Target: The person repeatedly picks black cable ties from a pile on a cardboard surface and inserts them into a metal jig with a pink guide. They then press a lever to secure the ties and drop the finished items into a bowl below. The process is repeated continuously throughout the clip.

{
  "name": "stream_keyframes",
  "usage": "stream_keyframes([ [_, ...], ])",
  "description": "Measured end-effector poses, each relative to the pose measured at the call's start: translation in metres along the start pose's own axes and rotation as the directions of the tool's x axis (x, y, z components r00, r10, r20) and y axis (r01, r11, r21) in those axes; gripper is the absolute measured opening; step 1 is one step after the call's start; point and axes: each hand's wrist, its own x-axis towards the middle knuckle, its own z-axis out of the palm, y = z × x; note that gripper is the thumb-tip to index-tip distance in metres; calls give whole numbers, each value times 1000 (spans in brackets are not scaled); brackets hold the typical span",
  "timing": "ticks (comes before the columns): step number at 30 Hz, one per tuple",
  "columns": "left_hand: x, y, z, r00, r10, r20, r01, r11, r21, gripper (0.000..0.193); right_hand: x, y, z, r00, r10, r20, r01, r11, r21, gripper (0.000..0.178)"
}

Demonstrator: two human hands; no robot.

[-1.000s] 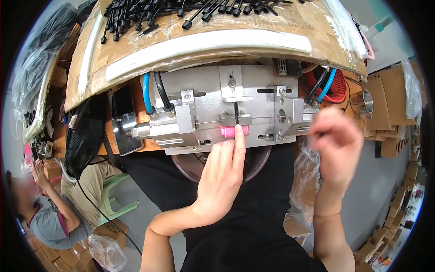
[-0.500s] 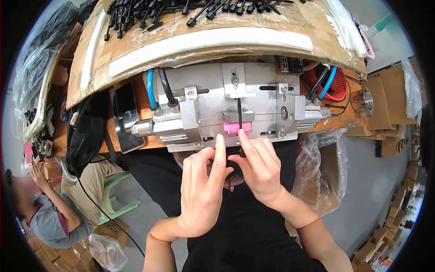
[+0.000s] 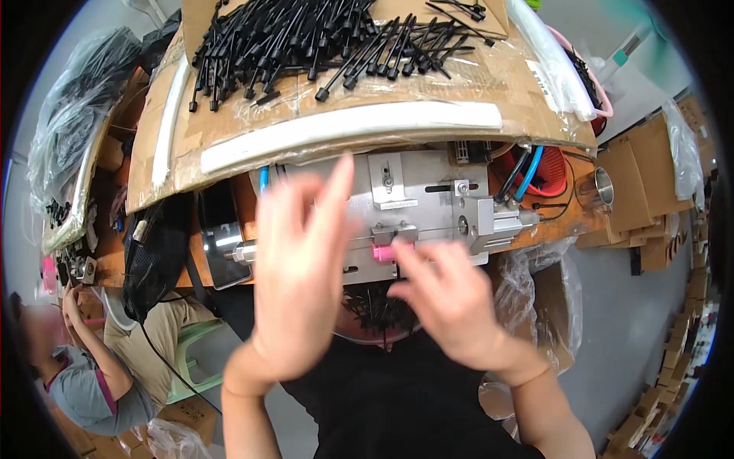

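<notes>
A metal clamping fixture (image 3: 428, 170) with cylinders at its sides lies in front of me, a pink block (image 3: 381, 253) at its middle front. My left hand (image 3: 302, 283) is raised over the fixture's left part, blurred, its index finger stretched toward the cardboard and nothing seen in it. Beside the pink block is my right hand (image 3: 451, 302), also blurred, with thumb and index finger apart and nothing visible between them. Below the fixture's front edge, a bowl holds thin black rods (image 3: 378, 307). On the cardboard beyond lies a pile of black rods with thick heads (image 3: 283, 46).
A white foam strip (image 3: 352, 130) edges the cardboard sheet (image 3: 290, 115). Left are a phone (image 3: 218, 229) and a black mesh bag (image 3: 157, 245); right are a red basket (image 3: 552, 180) and a metal cup (image 3: 600, 189). A person (image 3: 92, 375) sits at far left.
My left hand has risen forward from the fixture's front edge. My right hand has drawn slightly back and right, off the black rod, which no longer shows across the pink block. The view has tilted up.
</notes>
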Motion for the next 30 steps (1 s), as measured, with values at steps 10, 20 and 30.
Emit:
stream_keyframes([
  [10, 129, -59, -5, 930, -24, 368, 13, 999, 32, 15, 211, 118, -30, 834, -452, 315, 512, 847, -142, 18],
  [20, 75, -63, -36, 989, 28, 144, -30, 999, 16, 29, 213, 95, -50, 733, -573, 366, 649, 751, -121, 16],
  [30, -78, 29, 46, 975, 134, 178, -146, 987, 59, 63, 219, 104, -85, 993, 108, 51, -119, 934, 338, 28],
])
